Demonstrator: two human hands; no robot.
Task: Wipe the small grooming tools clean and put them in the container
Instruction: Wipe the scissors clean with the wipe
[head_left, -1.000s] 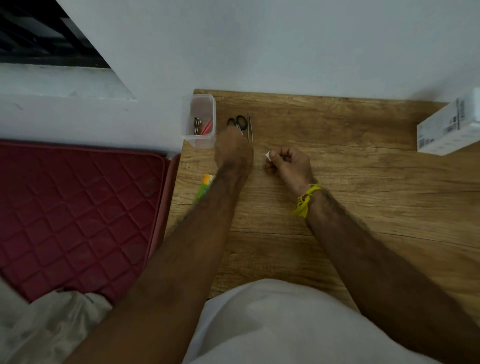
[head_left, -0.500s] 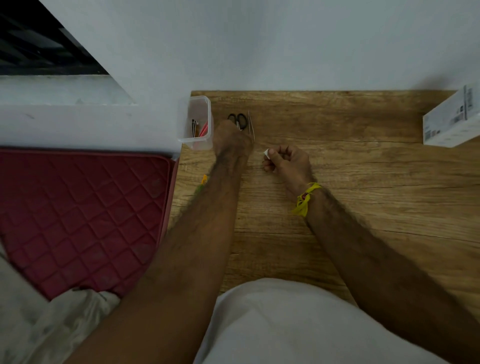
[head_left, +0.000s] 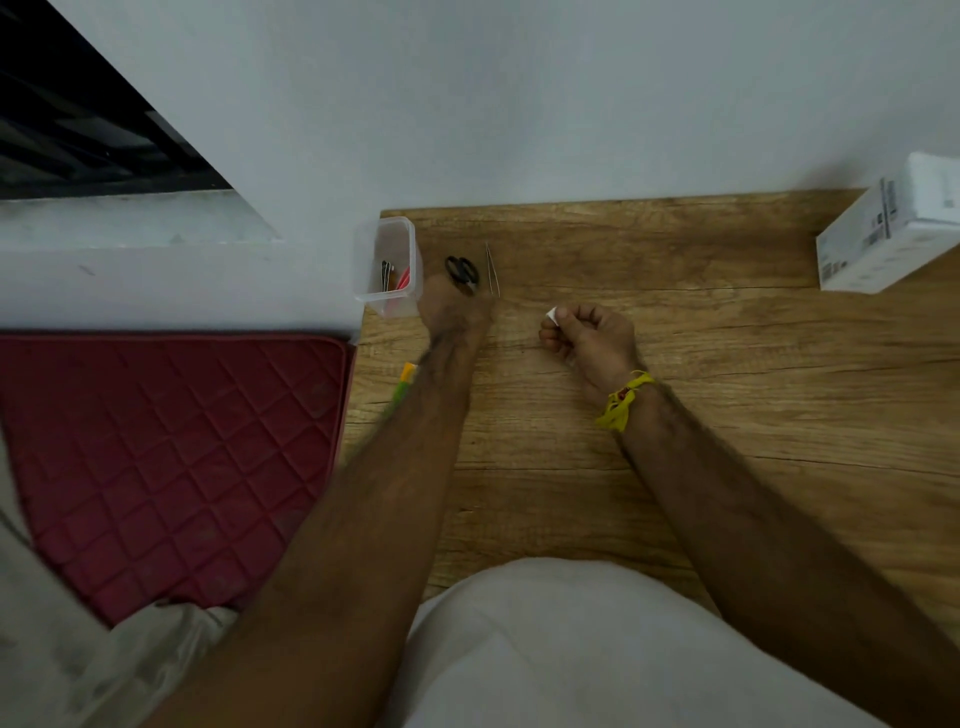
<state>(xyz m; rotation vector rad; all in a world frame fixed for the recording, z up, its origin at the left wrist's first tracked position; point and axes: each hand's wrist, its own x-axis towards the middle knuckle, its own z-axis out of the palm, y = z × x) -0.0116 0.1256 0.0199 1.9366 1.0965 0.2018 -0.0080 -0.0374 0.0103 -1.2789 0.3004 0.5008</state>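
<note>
The container (head_left: 387, 267) sits at the table's (head_left: 675, 395) left edge with a few tools already inside, so I keep it close for drop-offs. My left hand (head_left: 454, 312) reaches the scissors (head_left: 461, 271) beside the tweezers (head_left: 492, 269); its fingers are hidden, grip unclear. My right hand (head_left: 589, 338) waits, pinching a white wipe (head_left: 551, 314).

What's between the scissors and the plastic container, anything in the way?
Nothing visible. The scissors lie on the wooden table just right of the container, with bare wood between them. The left hand sits right at the scissors' near end; its fingers are hidden.
</note>
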